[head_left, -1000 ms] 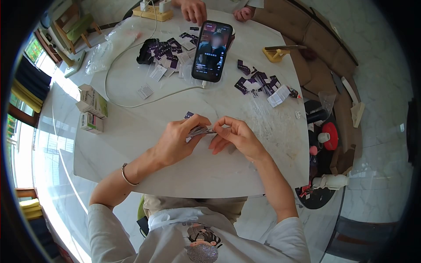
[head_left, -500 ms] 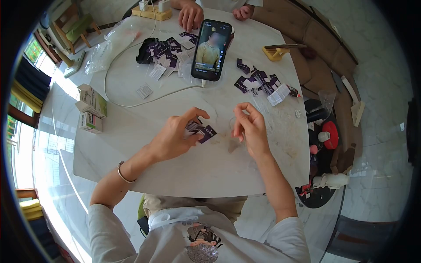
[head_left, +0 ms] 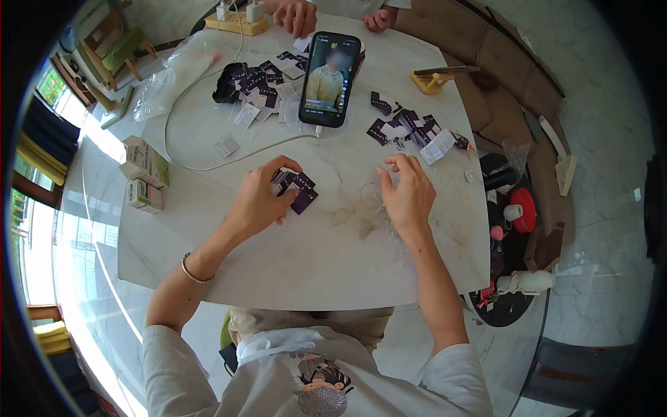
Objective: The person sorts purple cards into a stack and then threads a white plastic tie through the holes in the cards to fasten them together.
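My left hand [head_left: 256, 198] is closed around a small bunch of dark purple printed tags [head_left: 303, 194], low over the white marble table [head_left: 278, 271]. Off to the right, my right hand [head_left: 408, 191] has its fingers apart with nothing between them; faint clear rings or threads lie beside it. Beyond my left hand, a pile of purple and white tags [head_left: 267, 87] spreads across the table. A second pile of tags [head_left: 406, 128] lies at the right. Between the piles a phone [head_left: 329, 80] stands propped up, its screen lit and a cable plugged in.
Two small boxes [head_left: 146, 163] stand at the left, near a white cable [head_left: 182, 163]. A clear plastic bag [head_left: 163, 90] and a power strip [head_left: 240, 24] lie farther back. Across the table are another person's hands [head_left: 295, 17]. A yellow stand [head_left: 431, 82] is at the right.
My left hand has moved left with the tags and tightened round them. My right hand has shifted slightly right, its fingers now spread. The other person's hand has moved slightly back.
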Action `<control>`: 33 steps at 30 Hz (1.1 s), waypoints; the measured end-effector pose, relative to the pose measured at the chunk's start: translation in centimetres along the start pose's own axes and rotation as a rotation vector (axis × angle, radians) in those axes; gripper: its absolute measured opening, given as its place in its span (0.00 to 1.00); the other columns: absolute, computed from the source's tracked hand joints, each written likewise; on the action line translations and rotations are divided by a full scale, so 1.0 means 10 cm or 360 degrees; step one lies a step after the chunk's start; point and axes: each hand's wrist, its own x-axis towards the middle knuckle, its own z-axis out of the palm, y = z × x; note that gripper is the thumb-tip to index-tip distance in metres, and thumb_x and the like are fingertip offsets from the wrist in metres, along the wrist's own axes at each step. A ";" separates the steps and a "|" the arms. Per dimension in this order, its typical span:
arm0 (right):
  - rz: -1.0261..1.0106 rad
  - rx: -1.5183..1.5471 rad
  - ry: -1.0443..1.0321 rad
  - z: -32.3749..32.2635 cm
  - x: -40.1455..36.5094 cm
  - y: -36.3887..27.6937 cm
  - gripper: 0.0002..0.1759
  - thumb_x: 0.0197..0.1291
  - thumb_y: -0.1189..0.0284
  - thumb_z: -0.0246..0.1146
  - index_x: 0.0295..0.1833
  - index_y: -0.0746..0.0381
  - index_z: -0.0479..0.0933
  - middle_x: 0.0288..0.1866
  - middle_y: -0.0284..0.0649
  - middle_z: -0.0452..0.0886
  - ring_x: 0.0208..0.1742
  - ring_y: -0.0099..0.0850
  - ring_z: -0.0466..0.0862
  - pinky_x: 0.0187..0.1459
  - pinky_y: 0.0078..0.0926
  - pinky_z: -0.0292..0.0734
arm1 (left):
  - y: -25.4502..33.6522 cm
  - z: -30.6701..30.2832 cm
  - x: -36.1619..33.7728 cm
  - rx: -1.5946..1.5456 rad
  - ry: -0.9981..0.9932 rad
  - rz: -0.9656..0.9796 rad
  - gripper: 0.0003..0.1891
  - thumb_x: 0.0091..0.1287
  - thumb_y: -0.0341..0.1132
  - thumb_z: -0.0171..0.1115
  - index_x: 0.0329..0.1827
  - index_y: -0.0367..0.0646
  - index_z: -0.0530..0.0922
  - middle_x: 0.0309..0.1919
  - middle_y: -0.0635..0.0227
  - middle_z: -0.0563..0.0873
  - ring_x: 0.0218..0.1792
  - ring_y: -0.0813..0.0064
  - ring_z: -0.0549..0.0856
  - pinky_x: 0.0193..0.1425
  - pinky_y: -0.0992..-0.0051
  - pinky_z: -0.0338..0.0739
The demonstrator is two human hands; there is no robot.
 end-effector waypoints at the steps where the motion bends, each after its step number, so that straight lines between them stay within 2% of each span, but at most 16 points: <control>1: -0.0017 -0.0105 0.0034 -0.01 -0.01 0.00 0.10 0.61 0.67 0.68 0.45 0.58 0.79 0.38 0.37 0.82 0.30 0.37 0.85 0.32 0.36 0.77 | 0.01 0.00 -0.01 0.0043 0.0030 -0.0018 0.14 0.61 0.25 0.64 0.50 0.38 0.77 0.24 0.63 0.84 0.17 0.75 0.82 0.21 0.74 0.78; 3: 0.0062 -0.0205 -0.0026 -0.03 0.01 0.03 0.10 0.60 0.67 0.68 0.45 0.57 0.80 0.42 0.37 0.81 0.32 0.38 0.86 0.33 0.36 0.79 | 0.05 -0.01 -0.03 0.0128 0.0088 -0.0055 0.15 0.60 0.25 0.66 0.50 0.37 0.77 0.24 0.60 0.84 0.18 0.71 0.82 0.23 0.71 0.77; 4: 0.0100 -0.0254 -0.0056 -0.04 0.02 0.04 0.10 0.60 0.67 0.69 0.45 0.57 0.81 0.44 0.37 0.80 0.32 0.38 0.86 0.34 0.36 0.79 | 0.03 -0.01 -0.02 0.0203 0.0140 0.0021 0.15 0.60 0.26 0.67 0.51 0.37 0.77 0.25 0.58 0.84 0.19 0.68 0.82 0.26 0.68 0.77; 9: 0.0172 -0.0334 -0.0171 -0.05 0.07 0.16 0.07 0.58 0.69 0.69 0.42 0.57 0.83 0.40 0.35 0.82 0.36 0.38 0.86 0.35 0.37 0.79 | 0.01 0.00 -0.02 0.0522 0.0317 0.0262 0.15 0.61 0.29 0.69 0.50 0.35 0.78 0.28 0.49 0.85 0.28 0.54 0.83 0.38 0.60 0.76; 12: 0.0213 -0.0343 -0.0190 -0.07 0.08 0.16 0.06 0.58 0.69 0.69 0.41 0.56 0.84 0.38 0.34 0.82 0.37 0.37 0.86 0.34 0.37 0.79 | -0.12 0.03 0.02 0.0570 0.0444 0.0492 0.12 0.63 0.28 0.66 0.49 0.35 0.79 0.32 0.46 0.85 0.29 0.52 0.84 0.38 0.60 0.76; 15: 0.0213 -0.0342 -0.0148 -0.07 0.07 0.17 0.05 0.57 0.69 0.69 0.39 0.55 0.84 0.38 0.34 0.82 0.37 0.38 0.86 0.34 0.37 0.79 | -0.17 0.05 0.04 0.0627 0.0527 0.0578 0.11 0.65 0.27 0.65 0.48 0.36 0.80 0.33 0.51 0.86 0.28 0.58 0.85 0.38 0.66 0.78; 19: 0.0247 -0.0388 -0.0250 -0.10 0.09 0.16 0.05 0.57 0.70 0.69 0.40 0.54 0.84 0.38 0.34 0.83 0.37 0.38 0.86 0.34 0.38 0.79 | -0.13 0.06 0.03 0.0603 0.0525 0.0544 0.09 0.66 0.27 0.65 0.48 0.36 0.81 0.35 0.50 0.86 0.31 0.56 0.87 0.39 0.66 0.79; 22: 0.0219 -0.0395 -0.0198 -0.11 0.09 0.16 0.04 0.58 0.71 0.67 0.39 0.54 0.83 0.38 0.34 0.84 0.36 0.38 0.86 0.33 0.37 0.78 | -0.10 0.06 0.01 0.0595 0.0516 0.0537 0.09 0.66 0.27 0.64 0.47 0.36 0.81 0.36 0.51 0.86 0.32 0.56 0.87 0.38 0.65 0.79; 25: 0.0170 -0.0291 -0.0017 -0.11 0.10 0.15 0.03 0.58 0.71 0.67 0.38 0.55 0.80 0.36 0.33 0.84 0.33 0.37 0.86 0.31 0.37 0.77 | -0.12 0.08 0.02 0.0555 0.0541 0.0597 0.09 0.65 0.28 0.64 0.47 0.37 0.81 0.36 0.52 0.86 0.32 0.55 0.86 0.38 0.62 0.78; 28: 0.0014 -0.0051 0.0374 -0.10 0.12 0.15 0.03 0.59 0.72 0.66 0.36 0.56 0.77 0.33 0.32 0.82 0.27 0.35 0.83 0.28 0.34 0.74 | -0.11 0.09 0.01 0.0537 0.0546 0.0630 0.08 0.66 0.28 0.64 0.47 0.37 0.81 0.37 0.52 0.86 0.33 0.56 0.86 0.39 0.64 0.79; 31: 0.0117 0.0157 0.0487 -0.16 0.13 0.07 0.04 0.59 0.72 0.66 0.36 0.56 0.76 0.35 0.32 0.82 0.23 0.31 0.79 0.26 0.32 0.70 | -0.04 0.09 -0.02 0.0484 0.0469 0.0561 0.08 0.66 0.26 0.63 0.47 0.36 0.81 0.37 0.53 0.86 0.37 0.58 0.87 0.41 0.67 0.80; 33: 0.0067 0.0095 0.0476 -0.18 0.13 0.07 0.04 0.60 0.72 0.66 0.37 0.56 0.77 0.38 0.32 0.82 0.22 0.29 0.77 0.25 0.30 0.69 | -0.01 0.09 -0.04 0.0479 0.0423 0.0534 0.08 0.66 0.26 0.63 0.47 0.36 0.81 0.38 0.54 0.86 0.38 0.58 0.88 0.42 0.67 0.80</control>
